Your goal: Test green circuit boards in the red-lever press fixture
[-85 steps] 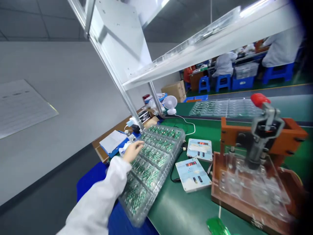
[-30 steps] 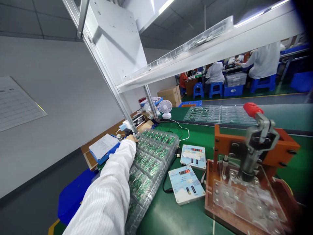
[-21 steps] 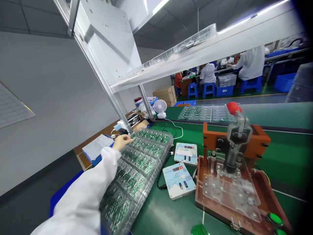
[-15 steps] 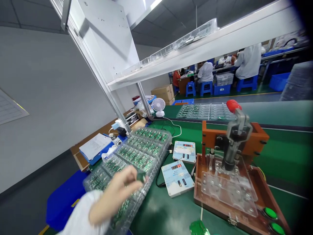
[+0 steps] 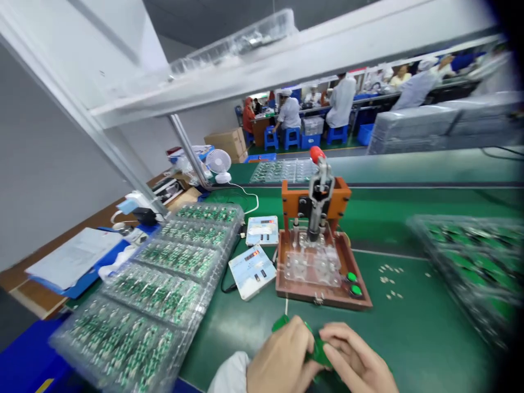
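Note:
My left hand point(image 5: 280, 357) and my right hand point(image 5: 354, 357) meet low in the view, close above the green table mat. Between them is a green circuit board point(image 5: 321, 352), pinched by the fingers of both hands; the fingers cover much of it. Another green piece point(image 5: 280, 323) shows just beyond my left hand, partly hidden by it. In front of my hands stands a brown test fixture point(image 5: 325, 297) with clear plates, a red-handled toggle clamp point(image 5: 317, 155) and two green buttons.
On the left lies a clear tray point(image 5: 186, 322) filled with small green boards. Two white meter boxes point(image 5: 252, 272) sit beside the fixture. At right is another tray point(image 5: 440, 262) of green boards, with small pale bits point(image 5: 388, 280) scattered nearby. A shelf point(image 5: 245, 76) crosses overhead.
My left hand has moved from above the left tray, carrying a small dark green piece, to the front of the fixture. My right hand has come into view. The camera has turned right.

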Action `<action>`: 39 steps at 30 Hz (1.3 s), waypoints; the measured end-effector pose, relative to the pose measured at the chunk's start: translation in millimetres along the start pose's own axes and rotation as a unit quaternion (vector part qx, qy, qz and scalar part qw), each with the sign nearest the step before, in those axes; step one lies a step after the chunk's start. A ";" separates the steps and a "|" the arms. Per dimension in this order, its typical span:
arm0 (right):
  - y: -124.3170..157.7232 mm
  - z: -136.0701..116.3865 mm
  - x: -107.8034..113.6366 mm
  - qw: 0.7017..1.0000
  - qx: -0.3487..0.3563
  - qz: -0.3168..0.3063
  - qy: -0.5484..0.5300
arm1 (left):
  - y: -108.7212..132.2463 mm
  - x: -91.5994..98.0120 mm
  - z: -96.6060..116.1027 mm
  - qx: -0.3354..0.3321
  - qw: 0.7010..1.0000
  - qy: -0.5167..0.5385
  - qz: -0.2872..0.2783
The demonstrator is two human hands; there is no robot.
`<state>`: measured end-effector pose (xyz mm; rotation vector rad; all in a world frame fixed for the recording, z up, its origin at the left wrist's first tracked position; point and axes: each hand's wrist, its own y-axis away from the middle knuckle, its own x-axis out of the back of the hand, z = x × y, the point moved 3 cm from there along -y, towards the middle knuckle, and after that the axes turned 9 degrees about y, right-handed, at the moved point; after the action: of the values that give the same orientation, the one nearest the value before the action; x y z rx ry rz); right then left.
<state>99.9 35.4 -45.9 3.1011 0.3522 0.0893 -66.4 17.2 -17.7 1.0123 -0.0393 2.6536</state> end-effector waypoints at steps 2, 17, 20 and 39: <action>0.1 -0.5 4.5 1.000 -0.006 0.012 -0.010 | -0.3 16.5 8.9 0.021 0.994 0.108 0.006; 4.4 -2.3 6.1 1.000 -0.028 -0.011 -0.003 | -21.4 53.8 -9.0 0.102 0.926 0.350 0.098; 5.3 -8.7 6.2 0.999 -0.020 -0.026 0.009 | -47.9 84.9 -5.5 0.046 0.950 0.221 0.214; 7.9 -2.2 11.6 0.998 -0.022 0.063 0.008 | -114.2 84.5 -9.6 -0.066 0.985 0.033 0.154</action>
<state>112.8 30.3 -42.9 3.0772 0.1511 0.1219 -99.6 150.1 21.2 0.9410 -0.3813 2.9121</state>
